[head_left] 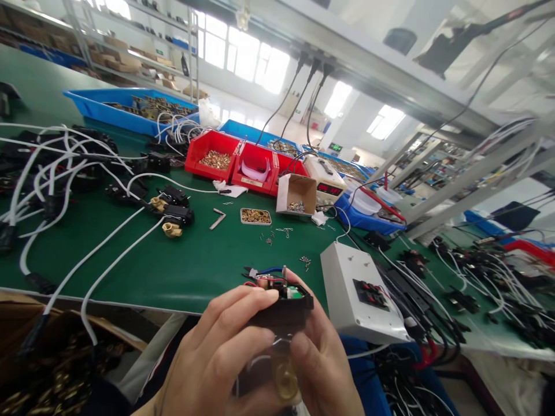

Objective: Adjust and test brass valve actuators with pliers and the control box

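Close to me, at the front edge of the table, I hold a black open-topped housing (280,318) with both hands. Red and blue wires and a green part (293,293) show inside its top. My left hand (221,346) grips the housing from the left, with a finger resting on the upper rim. Fingers of my right hand (325,358) wrap around the other side, the thumb pressed near its lower part. Below the housing, a brass fitting (286,378) appears blurred between my hands. A small dark-tipped piece (249,271) lies just beyond the wires.
Ahead are a metal tray of small brass parts (255,216), loose screws (306,261), red bins (212,156) and an open cardboard box (297,195). A white switch box (362,294) stands right. White-cabled black units (173,214) crowd the left. A power supply (325,179) sits behind.
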Demonstrator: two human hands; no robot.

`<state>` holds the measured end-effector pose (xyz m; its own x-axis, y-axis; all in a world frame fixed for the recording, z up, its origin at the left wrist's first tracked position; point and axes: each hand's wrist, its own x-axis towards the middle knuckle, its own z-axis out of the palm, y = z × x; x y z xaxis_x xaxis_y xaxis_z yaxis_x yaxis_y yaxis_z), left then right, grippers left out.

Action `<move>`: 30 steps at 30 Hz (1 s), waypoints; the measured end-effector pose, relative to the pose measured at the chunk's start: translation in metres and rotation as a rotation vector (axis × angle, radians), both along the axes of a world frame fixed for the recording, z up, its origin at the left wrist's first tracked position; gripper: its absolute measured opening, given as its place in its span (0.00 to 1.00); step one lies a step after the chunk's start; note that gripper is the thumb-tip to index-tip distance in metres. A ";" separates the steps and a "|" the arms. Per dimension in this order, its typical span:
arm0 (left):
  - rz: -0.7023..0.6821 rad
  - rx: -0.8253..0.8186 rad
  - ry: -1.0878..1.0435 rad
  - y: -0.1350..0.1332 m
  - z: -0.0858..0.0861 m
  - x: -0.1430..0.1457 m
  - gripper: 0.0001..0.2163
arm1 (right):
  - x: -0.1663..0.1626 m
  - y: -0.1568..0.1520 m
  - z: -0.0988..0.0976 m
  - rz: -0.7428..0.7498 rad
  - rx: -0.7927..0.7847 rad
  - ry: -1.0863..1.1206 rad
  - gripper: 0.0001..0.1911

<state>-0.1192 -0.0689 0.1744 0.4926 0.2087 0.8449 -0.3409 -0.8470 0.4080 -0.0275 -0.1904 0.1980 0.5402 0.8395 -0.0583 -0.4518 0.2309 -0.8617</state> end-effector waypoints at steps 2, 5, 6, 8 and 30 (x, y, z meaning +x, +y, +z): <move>-0.003 -0.003 0.010 -0.001 0.000 0.000 0.20 | -0.003 0.002 -0.003 -0.044 0.036 -0.004 0.34; -0.009 -0.002 0.024 -0.002 0.001 0.000 0.22 | -0.007 0.004 -0.006 -0.117 0.088 -0.021 0.27; -0.005 0.003 0.022 -0.002 0.001 0.001 0.22 | -0.008 0.005 -0.006 -0.132 0.095 -0.028 0.26; 0.000 0.002 0.027 -0.003 0.003 0.002 0.21 | -0.009 0.005 -0.005 -0.150 0.094 -0.040 0.26; -0.046 -0.146 0.106 -0.004 -0.001 -0.007 0.23 | -0.012 0.006 0.000 -0.120 0.017 -0.018 0.38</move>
